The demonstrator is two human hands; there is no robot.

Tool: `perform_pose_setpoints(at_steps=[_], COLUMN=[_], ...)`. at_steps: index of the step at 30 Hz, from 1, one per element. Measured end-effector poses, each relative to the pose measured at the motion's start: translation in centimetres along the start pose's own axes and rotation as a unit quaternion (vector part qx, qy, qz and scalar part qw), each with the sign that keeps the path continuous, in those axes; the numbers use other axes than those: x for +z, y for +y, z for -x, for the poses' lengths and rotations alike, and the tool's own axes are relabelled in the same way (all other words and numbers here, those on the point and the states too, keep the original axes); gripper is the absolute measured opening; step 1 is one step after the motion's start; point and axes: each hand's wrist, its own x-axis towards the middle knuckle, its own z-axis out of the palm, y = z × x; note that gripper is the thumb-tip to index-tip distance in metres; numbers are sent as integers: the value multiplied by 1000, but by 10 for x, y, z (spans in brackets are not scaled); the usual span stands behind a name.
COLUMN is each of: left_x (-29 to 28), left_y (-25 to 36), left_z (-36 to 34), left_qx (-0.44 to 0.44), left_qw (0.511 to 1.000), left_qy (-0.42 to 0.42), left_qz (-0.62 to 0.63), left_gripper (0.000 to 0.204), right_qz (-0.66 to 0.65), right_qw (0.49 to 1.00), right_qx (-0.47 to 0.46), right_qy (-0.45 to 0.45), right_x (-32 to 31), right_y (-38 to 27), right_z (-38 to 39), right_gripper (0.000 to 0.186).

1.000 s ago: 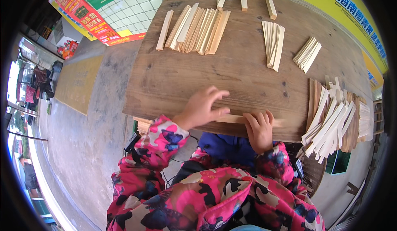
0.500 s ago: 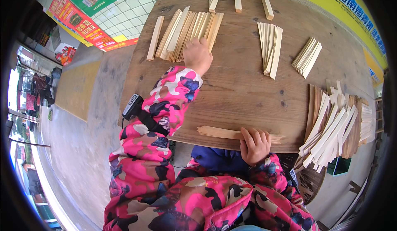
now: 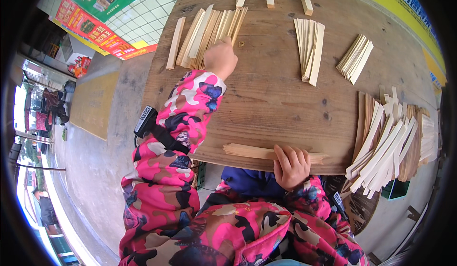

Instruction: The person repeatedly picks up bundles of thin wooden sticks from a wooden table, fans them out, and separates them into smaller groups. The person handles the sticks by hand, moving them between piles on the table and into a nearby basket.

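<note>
My left hand [image 3: 221,58] is closed at the near right end of a wide pile of thin wooden strips [image 3: 203,35] at the table's far left. Its fingertips are curled against the strips on that side and are partly hidden. Close to the front edge, my right hand [image 3: 291,166] is wrapped over a narrow bundle of wooden strips [image 3: 250,151], fingers on top. The bundle lies sideways and sticks out on both sides of the hand. A separate strip stack [image 3: 175,43] lies just left of the wide pile.
Two fanned stacks, a long one [image 3: 309,51] and a shorter one [image 3: 355,59], lie right of centre on the wooden table [image 3: 266,99]. Several small stacks sit along the far edge. A large loose heap of strips [image 3: 385,142] overhangs the right edge, above a green crate [image 3: 396,190].
The wide pile's right side has drawn in to the left along with my left hand, making the pile narrower. My right hand stays on its bundle. The view has shifted slightly.
</note>
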Motion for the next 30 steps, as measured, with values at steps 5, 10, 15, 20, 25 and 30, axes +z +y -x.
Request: perform_pose_setpoints(at_steps=[5, 10, 15, 20, 25, 30], left_x=[-8, -2, 11, 12, 12, 12], left_y=[-9, -8, -8, -12, -7, -10], left_z=[-2, 2, 0, -4, -8, -9], left_qx=[-97, -105, -109, -152, -178, -204], left_qw=[991, 993, 993, 986, 982, 975], left_qy=[-73, -42, -39, -55, -67, -85], left_qz=[48, 17, 3, 42, 6, 15], left_gripper=[37, 41, 45, 48, 52, 54], right_qz=[-2, -4, -23, -13, -11, -15], right_qw=[1000, 1000, 1000, 1000, 1000, 1000], right_qx=[-4, -10, -8, -8, -8, -10], right_qy=[8, 1, -4, -7, -7, -7], right_x=[0, -2, -3, -3, -3, -3], right_y=[1, 0, 1, 2, 2, 2], right_z=[0, -2, -3, -2, -1, -1], right_gripper=[35, 34, 41, 45, 45, 45])
